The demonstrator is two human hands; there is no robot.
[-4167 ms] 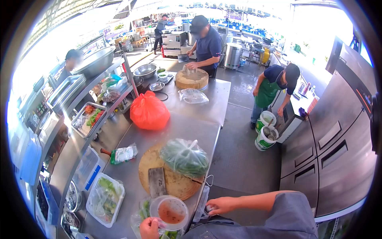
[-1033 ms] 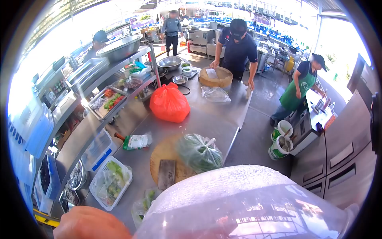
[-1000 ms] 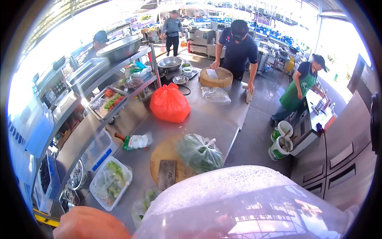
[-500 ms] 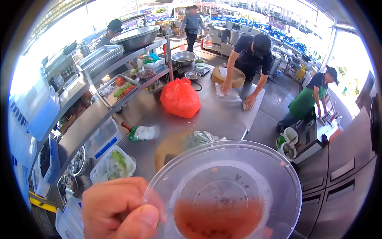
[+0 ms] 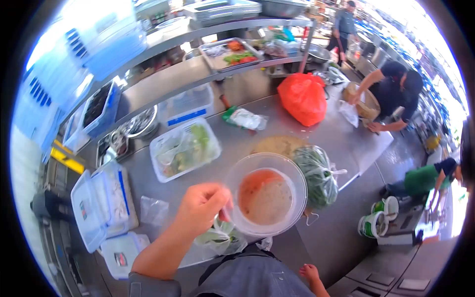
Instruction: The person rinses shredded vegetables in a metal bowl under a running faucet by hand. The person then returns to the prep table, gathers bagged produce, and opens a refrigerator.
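Observation:
My left hand (image 5: 205, 205) is closed on the rim of a round clear container (image 5: 265, 218) with reddish-brown liquid and bits inside. The container hangs over the table's front edge, partly covering a round wooden board (image 5: 279, 144). Beyond its right side sits a tied clear bag of greens (image 5: 316, 173). Under my left hand lies another plastic bag with greens (image 5: 222, 238). My right hand (image 5: 309, 272) is low at the bottom right, beside my body, its fingers loosely bent and nothing visible in them. A white basket (image 5: 184, 148) holds bagged vegetables at the left.
A red bag (image 5: 304, 99) and a green-white packet (image 5: 245, 119) rest on the steel table (image 5: 242, 141). Lidded plastic boxes (image 5: 111, 198) stand at the left. One co-worker (image 5: 401, 89) bends over the table's far end; another (image 5: 425, 180) stands near white buckets (image 5: 373, 224).
The view has turned left and down. The container in my left hand has moved away from the camera. My right hand now shows. The co-worker at the table still leans over it.

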